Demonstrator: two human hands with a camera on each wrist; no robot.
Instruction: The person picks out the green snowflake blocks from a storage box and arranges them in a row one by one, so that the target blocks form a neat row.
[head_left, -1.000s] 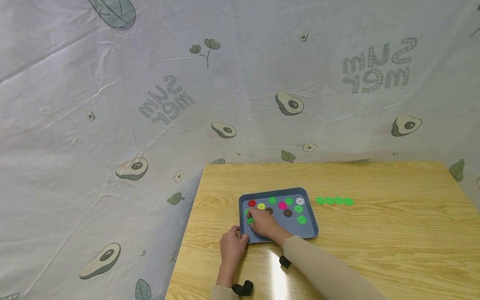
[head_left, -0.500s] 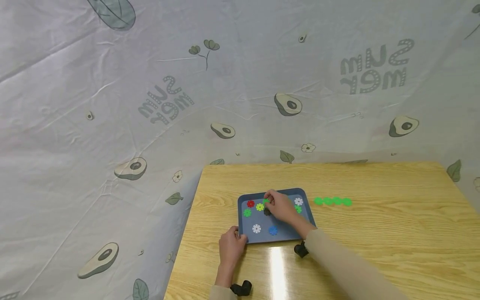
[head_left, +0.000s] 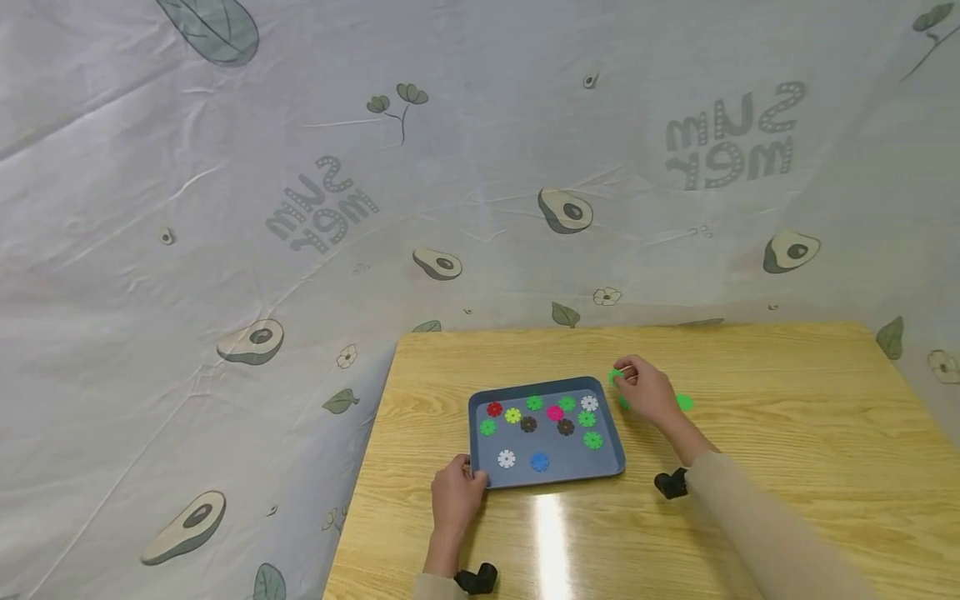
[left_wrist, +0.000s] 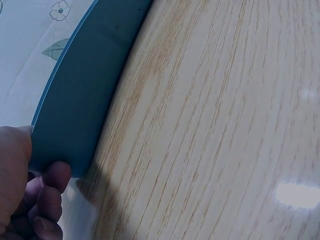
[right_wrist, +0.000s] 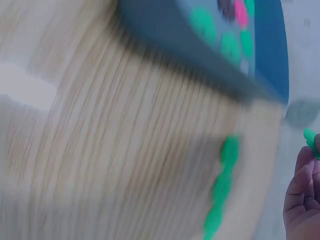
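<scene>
My left hand (head_left: 453,492) grips the near left corner of a blue-grey tray (head_left: 577,463); in the left wrist view, the thumb is at the rim and curled fingers touch the outer wall. Flower-shaped plastic discs lie flat in the tray, among them a blue disc (head_left: 540,462), a red disc (head_left: 494,409) and several green ones. Right of the tray, my right hand (head_left: 651,393) pinches a green flower disc (head_left: 616,376) between thumb and fingers. It is over a row of joined green discs (right_wrist: 220,187), partly hiding the row in the head view.
The tray and the green row lie on a wood-grain table (head_left: 780,417). Behind the table hangs a pale printed sheet (head_left: 480,167) with avocados and leaves. A black wrist camera (head_left: 671,483) sits at the right wrist, another camera (head_left: 477,578) at the left.
My right hand has gone from the tray's left side, across the tray, to the green row, carrying a green disc out of the tray. The left hand keeps its grip on the corner.
</scene>
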